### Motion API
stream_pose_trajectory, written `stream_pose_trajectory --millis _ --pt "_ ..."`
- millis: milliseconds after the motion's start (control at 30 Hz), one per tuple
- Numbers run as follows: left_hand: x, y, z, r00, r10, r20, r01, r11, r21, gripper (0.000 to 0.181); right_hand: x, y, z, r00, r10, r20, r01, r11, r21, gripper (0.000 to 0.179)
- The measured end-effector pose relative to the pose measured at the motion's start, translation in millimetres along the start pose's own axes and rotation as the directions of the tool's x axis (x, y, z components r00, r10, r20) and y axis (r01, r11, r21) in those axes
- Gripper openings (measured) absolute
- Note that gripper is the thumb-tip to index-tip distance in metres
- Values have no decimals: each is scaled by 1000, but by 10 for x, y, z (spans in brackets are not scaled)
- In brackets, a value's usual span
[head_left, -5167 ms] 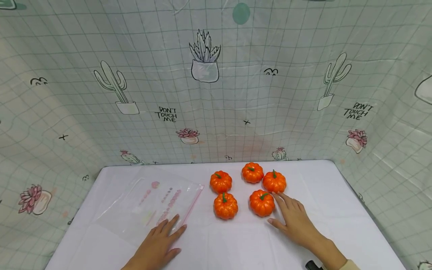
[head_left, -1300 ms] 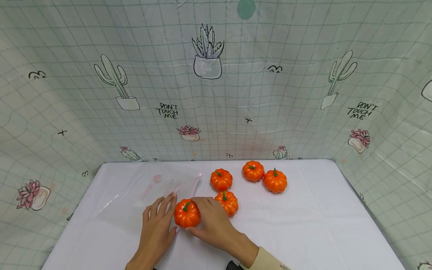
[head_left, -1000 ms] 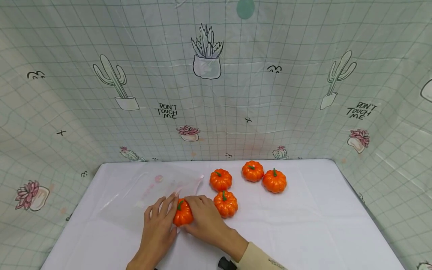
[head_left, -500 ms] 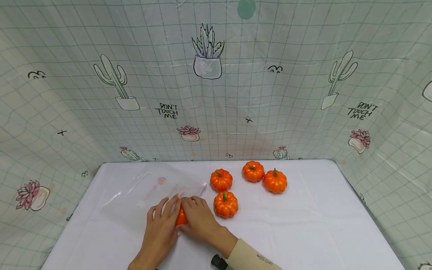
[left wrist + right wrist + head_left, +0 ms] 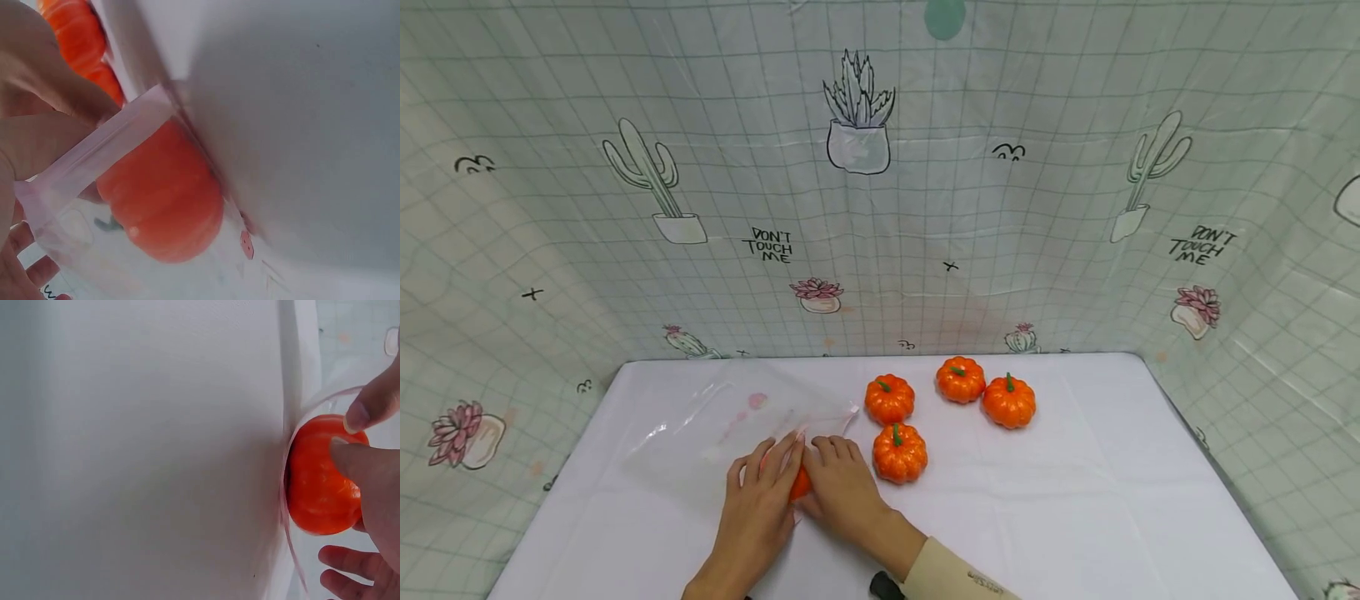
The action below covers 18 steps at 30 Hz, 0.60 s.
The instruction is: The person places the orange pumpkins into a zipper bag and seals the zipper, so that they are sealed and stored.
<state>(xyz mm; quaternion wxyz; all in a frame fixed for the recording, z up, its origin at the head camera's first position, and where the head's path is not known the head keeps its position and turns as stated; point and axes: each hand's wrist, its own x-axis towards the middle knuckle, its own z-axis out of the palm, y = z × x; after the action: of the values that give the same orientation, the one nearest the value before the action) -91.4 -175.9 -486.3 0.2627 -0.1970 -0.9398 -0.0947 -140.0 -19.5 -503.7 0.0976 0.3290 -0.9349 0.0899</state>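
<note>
A small orange toy pumpkin [image 5: 801,483] sits just inside the mouth of a clear zip bag [image 5: 700,442] lying at the left of the table. Through the film, the left wrist view shows the pumpkin [image 5: 165,194] behind the pale pink zip strip [image 5: 103,147]. My left hand [image 5: 754,521] holds the bag's mouth apart, fingers along its upper edge and thumb by the lower one. Around the pumpkin curl the fingers of my right hand [image 5: 850,496], its thumb against the skin in the right wrist view. The bag's rim [image 5: 286,487] curves past the pumpkin's side.
Two toy pumpkins stand right of the bag, one nearer [image 5: 899,454] and one behind it [image 5: 890,400]. Two more, a back one [image 5: 960,380] and a right one [image 5: 1009,402], stand close together. A patterned curtain [image 5: 857,225] surrounds the white table [image 5: 1075,517].
My right hand took the front right pumpkin, carried it left and pushed it into the bag's mouth. My left hand moved up the bag's edge and spread the mouth. The other pumpkins stayed put.
</note>
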Motion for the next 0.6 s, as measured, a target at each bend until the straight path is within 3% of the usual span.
stream_pose_trajectory --millis 167,333,500,600 --pt "10 12 5 1000 -7 24 7 1000 9 89 -14 -7 -6 999 17 31 -17 1000 -22 67" --pt "13 23 5 999 -30 38 30 1000 1 85 -175 84 -100 999 45 20 -46 999 26 70" --pt "13 16 9 1000 -24 14 24 1000 5 84 -408 247 -264 994 64 -93 -54 993 106 64" --pt "19 18 11 999 -35 23 35 999 -3 83 -535 362 -315 976 88 -199 -60 989 139 62"
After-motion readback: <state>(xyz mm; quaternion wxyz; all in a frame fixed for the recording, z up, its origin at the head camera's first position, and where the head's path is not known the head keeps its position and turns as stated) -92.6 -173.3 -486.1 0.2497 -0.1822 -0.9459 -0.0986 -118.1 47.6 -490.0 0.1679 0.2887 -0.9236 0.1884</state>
